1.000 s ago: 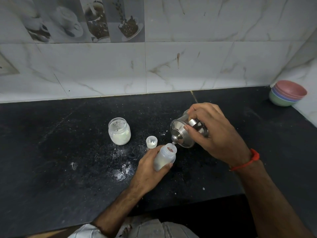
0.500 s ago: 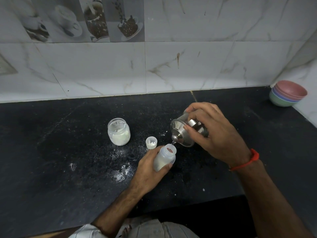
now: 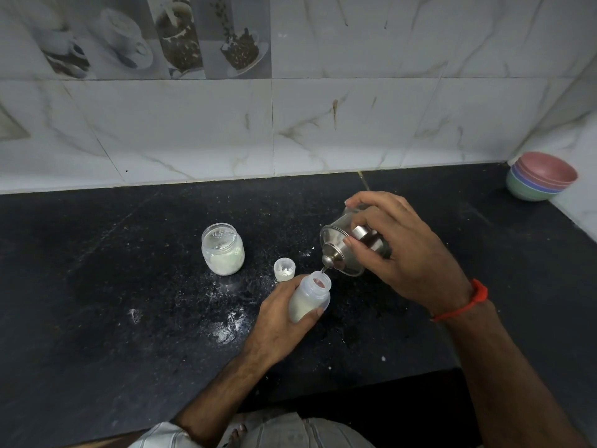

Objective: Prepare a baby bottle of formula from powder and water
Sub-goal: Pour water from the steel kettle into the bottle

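Observation:
My left hand (image 3: 277,321) grips an uncapped translucent baby bottle (image 3: 311,297) on the black counter; white liquid or powder shows in its lower part. My right hand (image 3: 397,253) holds a small steel kettle (image 3: 342,250) tilted over, its spout right above the bottle's mouth, with a thin stream of water falling in. A small white cap (image 3: 284,269) stands just left of the bottle's mouth. Further left stands an open glass jar (image 3: 223,248) with white powder in it.
White powder is spilled on the black counter (image 3: 129,286) left of my left hand. A stack of coloured bowls (image 3: 541,176) sits in the far right corner against the tiled wall. The counter's front edge runs below my forearms.
Nothing has visibly moved apart from a slight shift of the camera; the kettle stays tilted over the bottle.

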A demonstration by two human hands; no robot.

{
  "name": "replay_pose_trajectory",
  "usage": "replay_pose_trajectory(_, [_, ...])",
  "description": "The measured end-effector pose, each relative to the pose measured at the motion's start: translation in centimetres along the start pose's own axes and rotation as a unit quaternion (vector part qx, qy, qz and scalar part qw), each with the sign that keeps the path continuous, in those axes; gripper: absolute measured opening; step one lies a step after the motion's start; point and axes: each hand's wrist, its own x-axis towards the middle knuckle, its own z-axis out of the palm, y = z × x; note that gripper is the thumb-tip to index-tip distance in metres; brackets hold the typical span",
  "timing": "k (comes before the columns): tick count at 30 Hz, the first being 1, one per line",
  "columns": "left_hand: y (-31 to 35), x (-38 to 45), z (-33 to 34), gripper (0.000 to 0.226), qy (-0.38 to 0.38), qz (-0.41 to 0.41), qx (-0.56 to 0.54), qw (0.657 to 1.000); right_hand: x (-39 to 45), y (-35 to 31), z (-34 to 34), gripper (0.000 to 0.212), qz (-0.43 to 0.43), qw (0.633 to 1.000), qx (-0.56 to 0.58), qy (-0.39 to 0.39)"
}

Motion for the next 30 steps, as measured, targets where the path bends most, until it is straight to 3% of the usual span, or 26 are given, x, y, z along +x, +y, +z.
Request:
replay_pose_trajectory(12, [0.23,-0.14,-0.06,0.046,-0.002,0.002,-0.016,1.000,-0.02,-0.17,-0.16,0.021,-0.001,1.000,0.002,-0.006])
replay_pose_trajectory(30, [-0.28,0.14,0.16,0.054,-0.020,-0.006,-0.002,1.000,0.07,-0.16,-0.42,0.022,-0.018,0.999,-0.022,-0.025])
